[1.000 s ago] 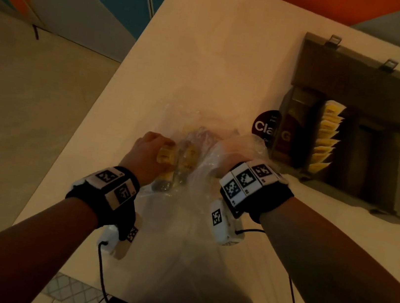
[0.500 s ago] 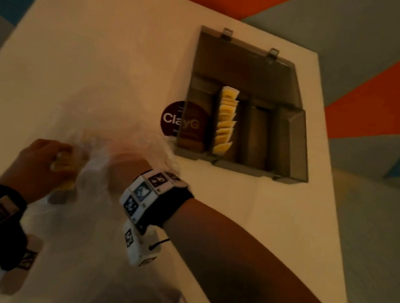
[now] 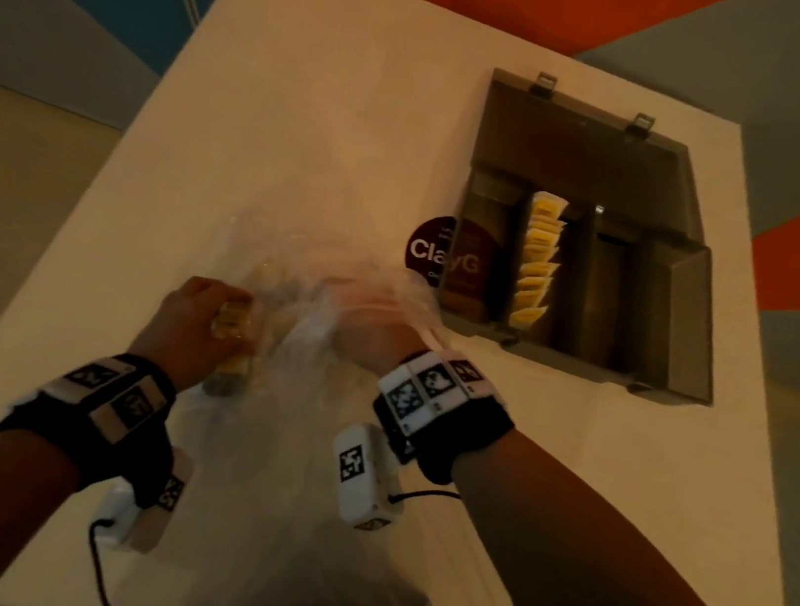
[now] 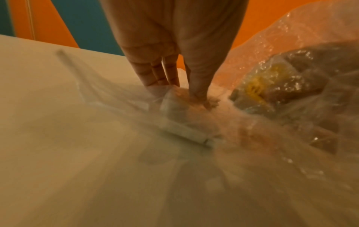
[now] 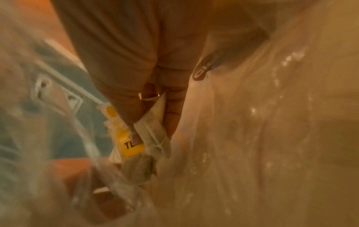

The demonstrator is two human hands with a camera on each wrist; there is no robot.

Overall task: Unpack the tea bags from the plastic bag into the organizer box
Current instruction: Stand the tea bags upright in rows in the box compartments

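A clear plastic bag [image 3: 294, 442] lies crumpled on the white table [image 3: 338, 112] in front of me. My left hand [image 3: 223, 323] grips the bag's left side, its fingers [image 4: 169, 73] pinching a fold of the plastic. Tea bags [image 4: 258, 90] with yellow tags show through the plastic. My right hand [image 3: 374, 325] is inside the bag and pinches a tea bag [image 5: 153, 138] with a yellow tag [image 5: 132, 145]. The grey organizer box [image 3: 582, 356] stands open at the right, with a row of yellow tea bags [image 3: 539, 261] in its second compartment.
A round dark sticker [image 3: 426, 249] marked "ClayG" lies on the table, partly under the box's left side. The box's lid [image 3: 583, 138] leans back behind it. The table's left edge drops to the floor near my left arm.
The head view swung right and came partly back. Both hands stay at the bag, the left holding the plastic and the right inside it.
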